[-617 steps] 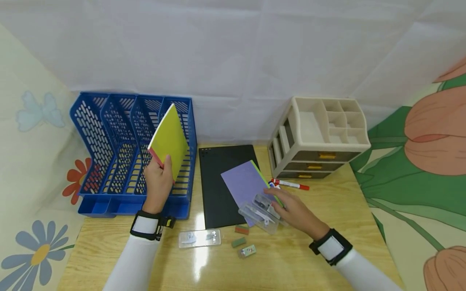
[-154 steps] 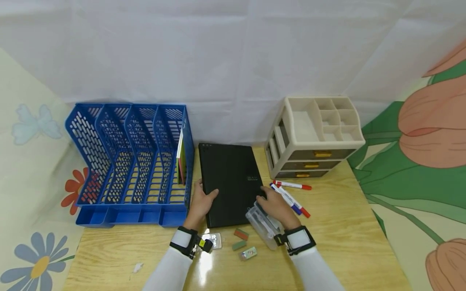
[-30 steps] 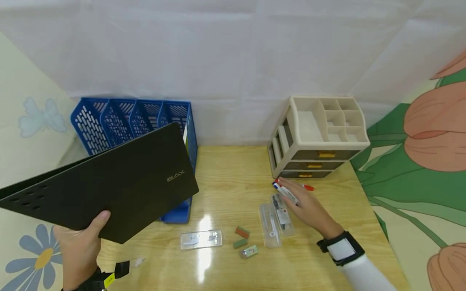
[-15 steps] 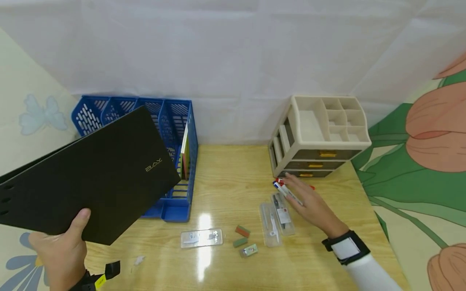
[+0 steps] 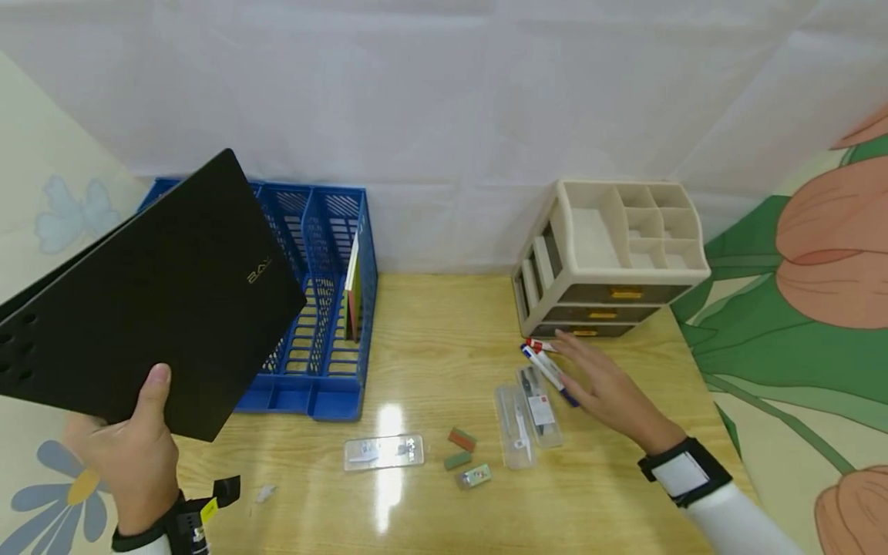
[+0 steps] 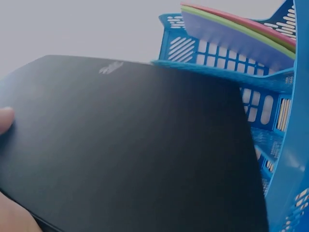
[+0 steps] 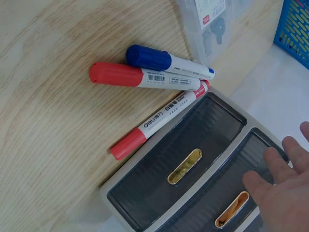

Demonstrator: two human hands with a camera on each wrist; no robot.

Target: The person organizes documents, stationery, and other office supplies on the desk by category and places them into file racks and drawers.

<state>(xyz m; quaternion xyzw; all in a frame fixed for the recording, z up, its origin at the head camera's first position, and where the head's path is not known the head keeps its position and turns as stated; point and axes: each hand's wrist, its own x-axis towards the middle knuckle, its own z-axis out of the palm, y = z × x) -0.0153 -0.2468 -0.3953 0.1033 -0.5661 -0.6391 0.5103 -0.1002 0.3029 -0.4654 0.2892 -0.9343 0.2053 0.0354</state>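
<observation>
My left hand grips a black folder by its lower edge, thumb on the cover. The folder is tilted and raised in front of the blue file rack, hiding the rack's left part. In the rack's rightmost slot stand thin coloured notebooks. My right hand hovers with loosely straight fingers over whiteboard markers, partly covering them. The right wrist view shows a blue-capped marker and two red-capped ones, a thick marker and another marker along the drawer unit.
The beige drawer unit has open compartments on top. An open clear case with drawing tools lies near my right hand. Another clear case, a reddish-green block, a green block and an eraser lie in front.
The folder, flat on the table about five seconds ago, is lifted; over the last second it rises and tilts more steeply. The notebooks went into the rack earlier. My right hand shifts slightly right.
</observation>
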